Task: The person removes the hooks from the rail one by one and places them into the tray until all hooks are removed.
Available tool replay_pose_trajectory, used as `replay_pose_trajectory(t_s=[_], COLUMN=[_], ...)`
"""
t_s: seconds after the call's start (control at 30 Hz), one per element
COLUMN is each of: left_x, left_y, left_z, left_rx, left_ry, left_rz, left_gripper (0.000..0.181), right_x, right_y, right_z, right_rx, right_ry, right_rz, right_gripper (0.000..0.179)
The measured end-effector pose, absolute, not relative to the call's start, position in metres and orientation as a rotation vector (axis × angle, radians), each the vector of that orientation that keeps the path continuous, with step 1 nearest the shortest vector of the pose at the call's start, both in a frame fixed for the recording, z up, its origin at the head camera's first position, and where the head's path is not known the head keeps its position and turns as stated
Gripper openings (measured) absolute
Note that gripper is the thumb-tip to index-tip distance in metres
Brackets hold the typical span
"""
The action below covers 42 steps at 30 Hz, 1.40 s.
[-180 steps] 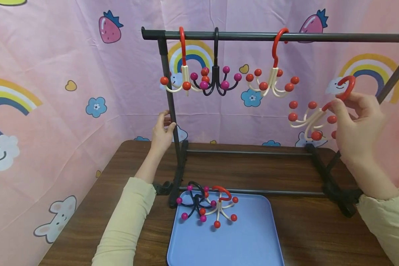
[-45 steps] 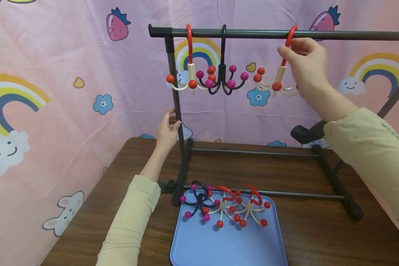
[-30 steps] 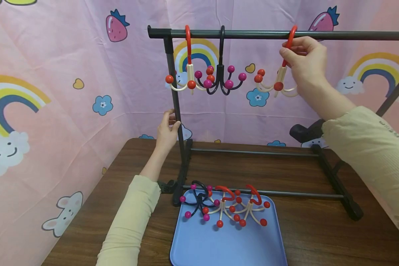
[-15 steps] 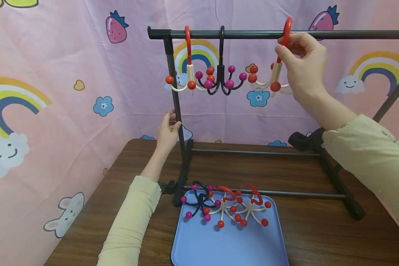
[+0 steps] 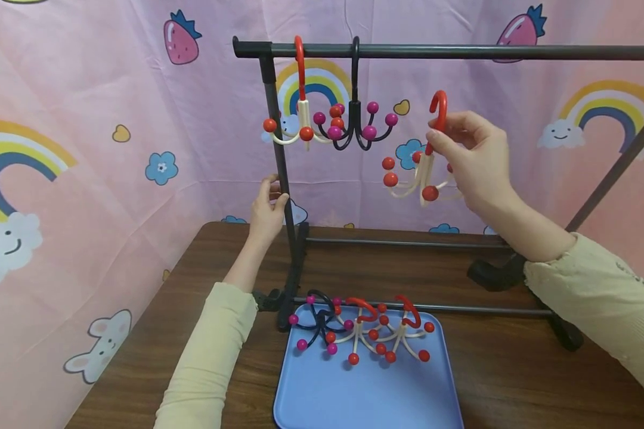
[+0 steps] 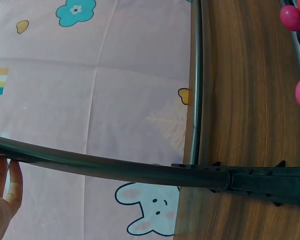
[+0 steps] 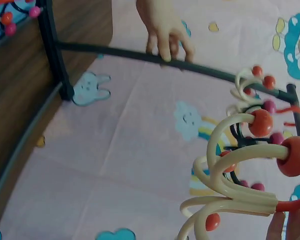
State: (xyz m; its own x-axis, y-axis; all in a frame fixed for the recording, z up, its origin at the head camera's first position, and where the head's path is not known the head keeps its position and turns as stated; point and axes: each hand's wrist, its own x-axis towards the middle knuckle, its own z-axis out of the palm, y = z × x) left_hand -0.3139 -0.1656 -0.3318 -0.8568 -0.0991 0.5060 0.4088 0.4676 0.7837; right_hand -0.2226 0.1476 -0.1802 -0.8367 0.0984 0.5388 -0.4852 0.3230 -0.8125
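My right hand pinches the red hook of a cream claw hanger with red ball tips, below the rack's top bar and apart from it. In the right wrist view, its cream arms spread close to the camera. With thumb and fingers, my left hand grips the left upright post of the dark clothes rack. On the top bar hang another red-hooked cream claw hanger and a black claw hanger with magenta balls.
A blue tray on the wooden table holds a black claw hanger and two red-hooked cream ones, a left one and a right one. The rack's lower front rod crosses behind the tray.
My right hand has put one cream hanger on the tray, then lifted another off the bar and brought it down and left. The left hand keeps its grip on the post.
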Motion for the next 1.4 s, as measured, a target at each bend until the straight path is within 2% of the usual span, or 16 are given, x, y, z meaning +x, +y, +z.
replay_pose_trajectory(t_s=[0.5,1.4], left_x=[-0.311,-0.310], left_y=[-0.164,-0.167], left_z=[-0.332,-0.331], left_rx=[-0.250,-0.259], left_ry=[-2.227,-2.221], left_rz=[-1.377,-1.395], left_gripper=[0.039,0.038], right_x=[-0.182,-0.121], right_y=[0.125,0.069], right_z=[-0.244,-0.331], right_rx=[0.600,0.946], right_ry=[-2.296,-2.522], right_rz=[1.519,1.867], right_gripper=[0.025,0.015])
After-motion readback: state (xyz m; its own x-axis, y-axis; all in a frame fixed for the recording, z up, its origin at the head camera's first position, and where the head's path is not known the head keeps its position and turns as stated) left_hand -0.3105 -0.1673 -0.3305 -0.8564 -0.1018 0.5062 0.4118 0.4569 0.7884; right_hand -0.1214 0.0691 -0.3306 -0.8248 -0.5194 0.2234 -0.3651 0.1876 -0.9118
